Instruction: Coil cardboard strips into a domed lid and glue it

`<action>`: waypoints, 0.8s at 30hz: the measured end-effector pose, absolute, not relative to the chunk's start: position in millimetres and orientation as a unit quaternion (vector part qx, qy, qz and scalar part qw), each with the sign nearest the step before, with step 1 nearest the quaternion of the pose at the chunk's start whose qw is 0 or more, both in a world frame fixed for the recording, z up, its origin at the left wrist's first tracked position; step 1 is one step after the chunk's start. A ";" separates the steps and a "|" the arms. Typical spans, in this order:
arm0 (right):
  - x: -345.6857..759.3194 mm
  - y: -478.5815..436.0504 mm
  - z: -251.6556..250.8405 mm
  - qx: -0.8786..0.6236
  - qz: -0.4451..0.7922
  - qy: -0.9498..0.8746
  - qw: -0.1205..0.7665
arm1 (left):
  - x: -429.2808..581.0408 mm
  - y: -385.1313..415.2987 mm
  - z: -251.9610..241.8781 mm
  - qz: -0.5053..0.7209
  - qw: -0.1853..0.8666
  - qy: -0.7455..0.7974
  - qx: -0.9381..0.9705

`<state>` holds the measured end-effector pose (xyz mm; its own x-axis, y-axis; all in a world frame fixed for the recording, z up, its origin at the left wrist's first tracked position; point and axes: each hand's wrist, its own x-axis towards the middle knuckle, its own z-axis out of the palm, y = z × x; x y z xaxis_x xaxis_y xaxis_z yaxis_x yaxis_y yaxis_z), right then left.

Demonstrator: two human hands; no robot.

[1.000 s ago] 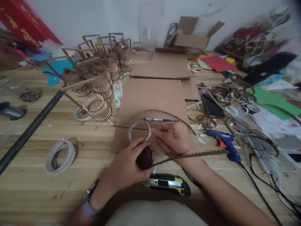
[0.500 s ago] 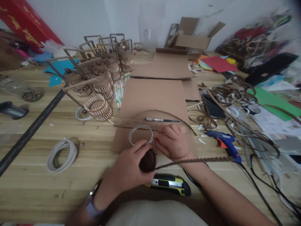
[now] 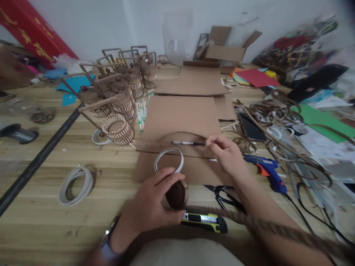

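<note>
My left hand (image 3: 148, 201) is curled around a dark brown coil of braid (image 3: 176, 195), its tail (image 3: 233, 214) running right beneath my right forearm, blurred. A white tape ring (image 3: 169, 159) stands just beyond my left fingertips, touching or nearly so. My right hand (image 3: 223, 149) is closed, fingertips pinched over the right end of a black-and-silver pen (image 3: 183, 142) and a thin curved brown strip (image 3: 181, 132). What those fingertips hold I cannot make out. Below lies the cardboard sheet (image 3: 155, 168). A yellow-and-black utility knife (image 3: 208, 221) lies right of my left hand.
Black scissors (image 3: 224, 195) lie under my right forearm. A blue glue gun (image 3: 267, 170) is farther right, near a phone (image 3: 252, 127) and tangled brown strips (image 3: 266, 109). Small handled baskets (image 3: 118, 129) stand back left; another white roll (image 3: 76, 184) lies left.
My right hand has moved away from the white ring, right and slightly forward, to the pen's end. The braid's tail has swung lower, toward me. My left hand still holds the coil.
</note>
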<state>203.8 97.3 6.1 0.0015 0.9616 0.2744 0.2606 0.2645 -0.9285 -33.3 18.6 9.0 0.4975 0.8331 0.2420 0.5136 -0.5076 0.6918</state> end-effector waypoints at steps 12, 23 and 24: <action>170.5 62.6 11.9 -0.348 0.697 -0.437 0.451 | -42.2 30.4 2.2 0.291 0.289 0.448 0.795; 161.6 53.5 12.0 -0.331 0.764 -0.379 0.404 | -39.2 27.4 8.7 0.341 0.306 0.409 0.789; 160.8 52.9 12.3 -0.335 0.765 -0.377 0.401 | -39.1 27.1 8.7 0.345 0.308 0.411 0.786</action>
<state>160.8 52.9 12.3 -0.4525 0.8665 -0.2106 -0.3612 -0.3940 -0.8451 -39.1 27.1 8.7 0.4252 0.8576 0.2892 0.4333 -0.4734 0.7669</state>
